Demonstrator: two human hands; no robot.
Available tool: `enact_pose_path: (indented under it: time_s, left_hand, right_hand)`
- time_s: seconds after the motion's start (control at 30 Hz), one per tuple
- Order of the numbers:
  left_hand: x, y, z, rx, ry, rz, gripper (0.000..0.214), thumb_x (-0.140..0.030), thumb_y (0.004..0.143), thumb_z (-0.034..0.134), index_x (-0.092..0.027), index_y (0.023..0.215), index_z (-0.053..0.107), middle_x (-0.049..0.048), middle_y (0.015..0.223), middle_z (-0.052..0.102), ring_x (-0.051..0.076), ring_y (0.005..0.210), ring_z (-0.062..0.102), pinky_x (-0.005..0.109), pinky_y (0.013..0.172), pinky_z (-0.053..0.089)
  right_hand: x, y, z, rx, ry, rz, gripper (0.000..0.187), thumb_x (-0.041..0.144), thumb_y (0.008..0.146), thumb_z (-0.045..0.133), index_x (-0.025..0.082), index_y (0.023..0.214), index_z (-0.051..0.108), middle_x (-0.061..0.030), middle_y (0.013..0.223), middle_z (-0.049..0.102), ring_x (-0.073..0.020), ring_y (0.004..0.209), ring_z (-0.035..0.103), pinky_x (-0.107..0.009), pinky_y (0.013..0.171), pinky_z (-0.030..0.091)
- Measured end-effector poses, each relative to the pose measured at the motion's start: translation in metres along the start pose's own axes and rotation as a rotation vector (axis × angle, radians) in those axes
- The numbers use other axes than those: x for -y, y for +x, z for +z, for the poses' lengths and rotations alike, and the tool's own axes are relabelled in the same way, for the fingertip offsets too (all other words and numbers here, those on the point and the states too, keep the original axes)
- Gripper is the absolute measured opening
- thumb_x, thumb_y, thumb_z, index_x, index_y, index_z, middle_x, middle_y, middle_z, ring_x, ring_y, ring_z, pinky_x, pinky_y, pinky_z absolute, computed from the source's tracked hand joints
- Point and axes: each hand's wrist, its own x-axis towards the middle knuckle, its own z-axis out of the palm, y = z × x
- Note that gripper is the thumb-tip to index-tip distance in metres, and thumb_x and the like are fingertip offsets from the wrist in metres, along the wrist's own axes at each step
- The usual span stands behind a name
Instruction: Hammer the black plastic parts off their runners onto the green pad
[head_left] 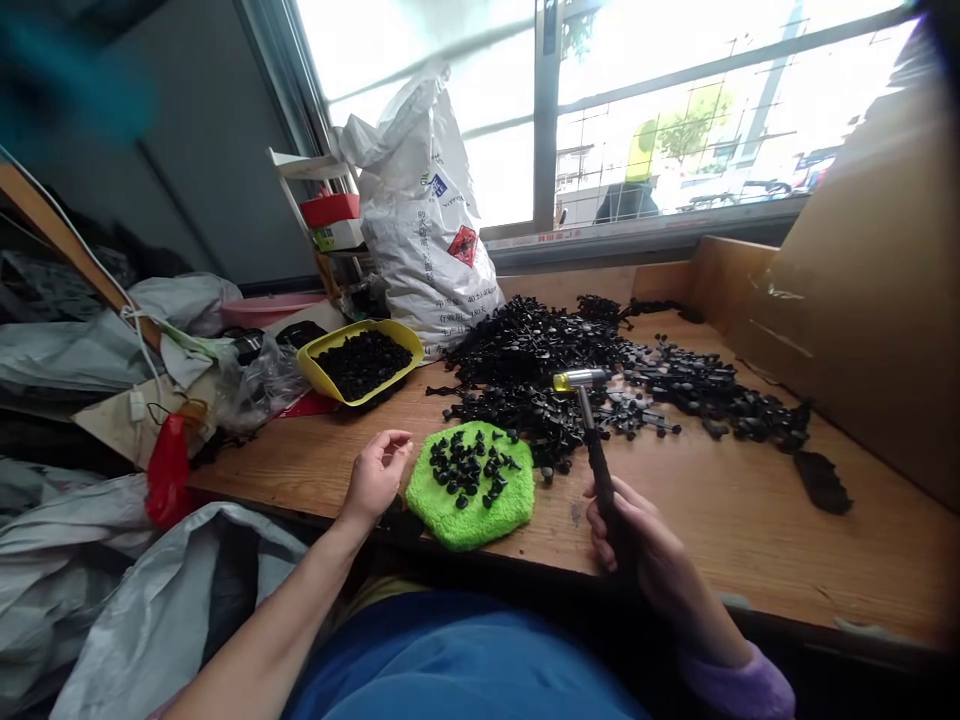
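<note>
My right hand (637, 535) is wrapped round the dark handle of a small mallet (592, 440). The mallet's metal head has a yellow face and points up, over black parts on the table. Left of a bright green fuzzy pad (472, 525), my left hand (377, 475) is loosely curled, thumb and finger a little apart, with nothing visible between them. Several small black mushroom-shaped pieces (465, 465) lie scattered on the pad. Beyond it spreads a large heap of black moulded parts (525, 345), many still on stems.
A yellow scoop-like tray (319, 375) full of small black pieces stands left of the heap. Behind it rises a white printed sack (420, 220). A cardboard sheet (862, 290) leans at the right, near a flat black piece (823, 482). Plastic bags and a red bag (166, 470) crowd the left.
</note>
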Motion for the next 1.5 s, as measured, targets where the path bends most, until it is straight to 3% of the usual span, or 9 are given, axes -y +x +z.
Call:
enact_pose_path:
  time_s: [0.2, 0.37, 0.57, 0.77, 0.93, 1.03, 1.13, 1.23, 1.5]
  left_hand:
    - [-0.007, -0.001, 0.006, 0.147, -0.008, 0.040, 0.013, -0.026, 0.078, 0.049, -0.017, 0.084, 0.056, 0.0023, 0.079, 0.059, 0.014, 0.067, 0.055, 0.025, 0.062, 0.045]
    - [-0.019, -0.008, 0.004, 0.324, 0.104, 0.184, 0.009, -0.017, 0.073, 0.051, -0.018, 0.078, 0.058, 0.0012, 0.076, 0.056, 0.014, 0.070, 0.053, 0.025, 0.062, 0.043]
    - [-0.012, -0.013, -0.011, 0.348, 0.135, 0.244, 0.006, -0.017, 0.074, 0.053, -0.019, 0.076, 0.058, 0.0017, 0.076, 0.058, 0.014, 0.071, 0.055, 0.026, 0.066, 0.045]
    - [-0.004, -0.020, -0.014, 0.242, 0.103, 0.301, 0.014, -0.018, 0.079, 0.048, -0.019, 0.079, 0.063, 0.0063, 0.087, 0.061, 0.018, 0.085, 0.058, 0.029, 0.076, 0.047]
    - [-0.004, -0.020, -0.016, 0.340, 0.127, 0.354, 0.018, -0.016, 0.078, 0.046, -0.021, 0.081, 0.063, 0.0054, 0.089, 0.062, 0.017, 0.084, 0.059, 0.029, 0.075, 0.047]
    - [-0.002, -0.016, -0.019, 0.317, 0.094, 0.290, 0.016, -0.018, 0.078, 0.048, -0.022, 0.085, 0.062, 0.0039, 0.089, 0.063, 0.018, 0.085, 0.059, 0.029, 0.076, 0.048]
    - [-0.002, -0.001, -0.016, 0.210, 0.087, 0.199, 0.015, -0.026, 0.078, 0.051, -0.022, 0.089, 0.060, 0.0025, 0.089, 0.064, 0.019, 0.083, 0.060, 0.029, 0.075, 0.048]
    - [-0.006, 0.027, -0.009, 0.140, 0.119, 0.218, 0.016, -0.031, 0.077, 0.053, -0.021, 0.088, 0.060, 0.0023, 0.088, 0.065, 0.019, 0.083, 0.060, 0.029, 0.077, 0.047]
    - [0.007, 0.118, 0.020, 0.189, 0.325, 0.170, 0.019, -0.026, 0.075, 0.046, -0.018, 0.082, 0.061, 0.0040, 0.082, 0.067, 0.017, 0.074, 0.061, 0.026, 0.068, 0.047]
  right_hand:
    - [-0.001, 0.000, 0.000, 0.001, 0.005, 0.003, 0.020, 0.036, 0.086, 0.045, 0.019, 0.093, 0.051, 0.0019, 0.062, 0.049, -0.0084, 0.040, 0.043, -0.020, 0.037, 0.030]
    - [-0.002, -0.001, 0.000, -0.018, -0.003, 0.017, 0.019, 0.036, 0.087, 0.044, 0.019, 0.093, 0.051, 0.0016, 0.062, 0.049, -0.0085, 0.041, 0.042, -0.021, 0.037, 0.031]
    - [-0.002, 0.000, -0.001, -0.021, -0.016, 0.014, 0.021, 0.036, 0.087, 0.043, 0.018, 0.095, 0.051, 0.0015, 0.062, 0.049, -0.0083, 0.041, 0.043, -0.020, 0.037, 0.031]
    - [0.000, -0.001, 0.000, -0.014, -0.029, 0.028, 0.022, 0.037, 0.085, 0.046, 0.018, 0.096, 0.051, 0.0012, 0.063, 0.049, -0.0092, 0.042, 0.044, -0.021, 0.038, 0.032]
    - [-0.002, 0.001, 0.000, -0.034, -0.025, -0.011, 0.023, 0.040, 0.084, 0.047, 0.019, 0.094, 0.050, 0.0026, 0.061, 0.049, -0.0086, 0.039, 0.043, -0.020, 0.036, 0.031]
    - [-0.003, 0.001, 0.002, -0.050, -0.014, -0.065, 0.023, 0.041, 0.086, 0.044, 0.019, 0.092, 0.049, 0.0034, 0.060, 0.048, -0.0076, 0.037, 0.041, -0.019, 0.035, 0.030]
    - [-0.003, 0.002, 0.003, -0.067, 0.004, -0.116, 0.022, 0.039, 0.088, 0.041, 0.019, 0.093, 0.049, 0.0034, 0.060, 0.048, -0.0074, 0.039, 0.041, -0.019, 0.036, 0.030]
    - [-0.004, 0.002, 0.003, -0.095, 0.047, -0.146, 0.021, 0.037, 0.088, 0.040, 0.019, 0.093, 0.049, 0.0031, 0.061, 0.047, -0.0076, 0.040, 0.042, -0.019, 0.036, 0.029]
    - [-0.007, 0.001, 0.000, -0.127, 0.138, -0.105, 0.021, 0.037, 0.088, 0.041, 0.020, 0.096, 0.049, 0.0016, 0.063, 0.049, -0.0075, 0.043, 0.044, -0.019, 0.039, 0.032]
